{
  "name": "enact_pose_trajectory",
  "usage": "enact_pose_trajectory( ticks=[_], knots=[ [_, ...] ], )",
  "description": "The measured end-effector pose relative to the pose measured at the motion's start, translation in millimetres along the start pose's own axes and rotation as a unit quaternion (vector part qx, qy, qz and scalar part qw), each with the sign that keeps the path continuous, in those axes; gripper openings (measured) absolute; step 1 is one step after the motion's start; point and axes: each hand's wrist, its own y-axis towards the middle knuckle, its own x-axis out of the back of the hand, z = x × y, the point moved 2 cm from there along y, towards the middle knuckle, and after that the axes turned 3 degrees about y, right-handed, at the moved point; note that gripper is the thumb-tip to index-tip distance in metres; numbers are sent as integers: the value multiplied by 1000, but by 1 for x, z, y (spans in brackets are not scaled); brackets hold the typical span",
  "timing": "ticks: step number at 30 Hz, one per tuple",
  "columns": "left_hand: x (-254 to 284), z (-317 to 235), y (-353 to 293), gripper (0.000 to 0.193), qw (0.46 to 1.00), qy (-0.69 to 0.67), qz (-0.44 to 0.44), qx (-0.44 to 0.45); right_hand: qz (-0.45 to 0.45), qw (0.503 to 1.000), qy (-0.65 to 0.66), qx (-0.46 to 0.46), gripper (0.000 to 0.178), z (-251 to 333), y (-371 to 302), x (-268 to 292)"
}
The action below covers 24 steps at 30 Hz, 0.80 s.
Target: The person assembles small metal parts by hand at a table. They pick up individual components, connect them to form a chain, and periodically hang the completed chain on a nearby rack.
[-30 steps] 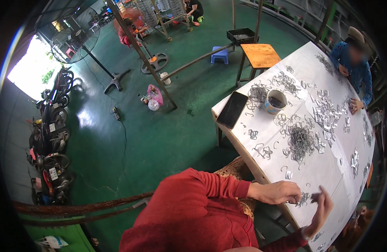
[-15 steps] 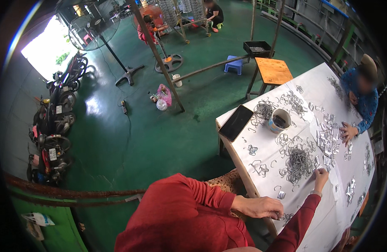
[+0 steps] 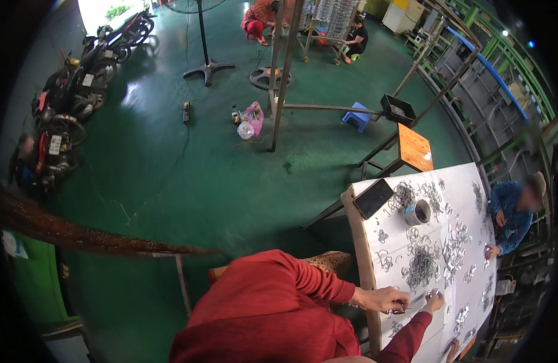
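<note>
I sit in a red top at the near edge of a white-covered table. My left hand rests at the table's edge, fingers curled over small metal parts. My right hand is just beyond it, fingertips pinched on a small shiny metal piece. A heap of dark wire rings lies a little past both hands. Shiny metal clips are spread beside it. My palms are hidden.
A black phone and a round tin sit at the table's far corner. A person in blue works across the table. An orange stool, a blue stool and parked motorbikes stand on the green floor.
My right hand reached out to the heap of rings, then drew back close to my left hand. The view swung, so the table now sits lower right.
</note>
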Motion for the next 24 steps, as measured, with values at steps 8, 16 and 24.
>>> enact_pose_trajectory(
  ticks=[8, 16, 24],
  knots=[
    [-8, -7, -8, 10, 999, -11, 12, -43, 122, 984, 111, -64, 30, 25, -8, 47],
    [-12, -14, -9, 8, 997, -8, 11, -75, 82, 994, 48, -51, 35, 94, -30, 56],
    [-20, -34, -8, 9, 993, -18, 11, -119, 170, 982, 81, -19, 39, 103, -28, 62]
  ],
)
